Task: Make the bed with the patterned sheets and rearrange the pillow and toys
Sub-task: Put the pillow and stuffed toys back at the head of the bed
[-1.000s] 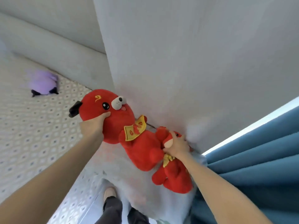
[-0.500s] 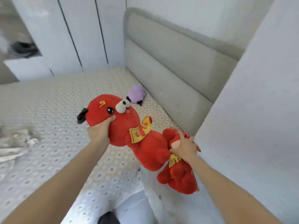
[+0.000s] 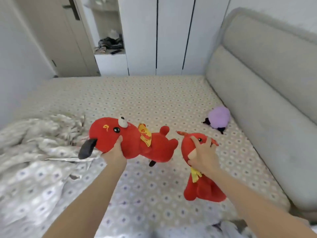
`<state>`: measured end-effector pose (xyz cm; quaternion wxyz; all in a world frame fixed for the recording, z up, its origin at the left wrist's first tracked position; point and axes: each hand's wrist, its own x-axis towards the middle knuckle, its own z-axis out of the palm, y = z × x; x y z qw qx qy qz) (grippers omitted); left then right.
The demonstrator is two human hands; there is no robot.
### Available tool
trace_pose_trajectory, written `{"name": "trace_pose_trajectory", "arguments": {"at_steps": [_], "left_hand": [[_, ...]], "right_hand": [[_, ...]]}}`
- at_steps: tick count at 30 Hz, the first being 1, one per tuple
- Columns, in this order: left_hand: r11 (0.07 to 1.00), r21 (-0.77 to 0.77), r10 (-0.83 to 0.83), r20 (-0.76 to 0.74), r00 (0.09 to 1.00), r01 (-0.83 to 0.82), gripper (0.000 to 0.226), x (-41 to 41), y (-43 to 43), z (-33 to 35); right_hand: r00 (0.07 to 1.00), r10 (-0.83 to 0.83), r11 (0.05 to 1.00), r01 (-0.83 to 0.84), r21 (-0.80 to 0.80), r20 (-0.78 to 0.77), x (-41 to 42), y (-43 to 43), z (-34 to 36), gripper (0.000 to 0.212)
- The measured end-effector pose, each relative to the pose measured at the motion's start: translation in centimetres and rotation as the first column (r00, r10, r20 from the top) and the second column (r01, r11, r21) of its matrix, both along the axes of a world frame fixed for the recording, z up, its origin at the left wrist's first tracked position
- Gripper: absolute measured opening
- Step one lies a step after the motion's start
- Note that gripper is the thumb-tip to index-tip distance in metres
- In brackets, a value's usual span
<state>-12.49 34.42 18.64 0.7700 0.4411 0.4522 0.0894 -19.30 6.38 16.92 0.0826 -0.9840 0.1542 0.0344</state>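
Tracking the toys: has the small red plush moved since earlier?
Yes. Held by the right hand, the small red plush came from the wall corner in over the patterned sheet.

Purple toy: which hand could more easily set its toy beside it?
Probably the right hand: it grips the small red toy nearer the purple toy; the left hand holds the big red toy farther away.

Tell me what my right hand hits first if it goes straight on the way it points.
Likely the hind end of the large red plush dog in your left hand; depth is unclear.
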Motion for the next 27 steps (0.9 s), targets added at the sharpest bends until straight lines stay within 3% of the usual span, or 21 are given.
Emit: {"name": "trace_pose_trajectory", "arguments": {"at_steps": [2, 3, 5, 7, 9, 12, 15, 17, 18, 21, 24, 27], "left_hand": [[0.985, -0.171, -0.022, 0.014, 1.0, 0.024, 0.039, 1.4, 2.5, -2.7], [0.965, -0.255, -0.081, -0.053, 0.995, 0.065, 0.021, 2.2, 3.5, -4.1], [0.955, -0.255, -0.201, -0.171, 0.965, 0.154, 0.027, 2.5, 4.8, -6.1], [0.938, -0.205, -0.314, -0.156, 0.936, 0.28, 0.041, 2.4, 5.5, -6.1], [0.923, -0.072, -0.386, -0.165, 0.908, 0.379, 0.041, 3.2, 6.3, -5.7], [0.882, 0.177, -0.411, -0.161, 0.897, 0.436, 0.038, 4.9, 9.1, -4.8], [0.777, 0.396, -0.462, -0.169, 0.871, 0.489, 0.04, 6.2, 11.8, -3.4], [0.71, 0.48, -0.496, -0.179, 0.85, 0.515, 0.042, 6.8, 12.6, -2.6], [0.691, 0.508, -0.503, -0.175, 0.847, 0.515, 0.042, 7.0, 12.6, -2.3], [0.668, 0.522, -0.53, -0.167, 0.831, 0.53, 0.036, 7.5, 11.3, -1.8], [0.656, 0.467, -0.606, -0.144, 0.782, 0.594, 0.028, 7.7, 8.3, -1.0], [0.604, 0.419, -0.709, -0.107, 0.697, 0.678, 0.025, 7.3, 3.4, 0.7]], "right_hand": [[0.998, 0.064, 0.998, -0.064, 0.018, 0.02, 3.3, 3.0, 0.0, 0.097], [0.995, 0.095, 0.995, -0.095, 0.025, 0.022, 4.8, 4.5, -0.1, 0.096], [0.991, 0.131, 0.99, -0.131, 0.06, -0.001, 7.3, 7.2, -0.2, 0.096], [0.988, 0.149, 0.983, -0.145, 0.115, -0.027, 9.3, 9.8, -0.4, 0.097], [0.993, 0.11, 0.975, -0.1, 0.201, -0.038, 10.8, 12.0, -0.5, 0.097], [0.995, -0.079, 0.914, 0.098, 0.394, -0.065, 13.5, 15.3, -0.5, 0.098], [0.954, -0.208, 0.703, 0.298, 0.646, -0.214, 15.4, 17.8, -0.6, 0.099], [0.923, -0.208, 0.545, 0.384, 0.745, -0.323, 15.6, 18.6, -0.8, 0.084], [0.922, -0.183, 0.543, 0.385, 0.746, -0.343, 15.4, 18.8, -0.8, 0.072], [0.959, -0.074, 0.664, 0.253, 0.703, -0.275, 14.5, 18.1, -0.4, 0.031], [0.972, 0.053, 0.683, 0.133, 0.718, -0.23, 13.1, 15.8, 1.0, 0.032], [0.977, 0.02, 0.653, 0.15, 0.742, -0.214, 11.0, 11.8, 2.9, 0.037]]}}
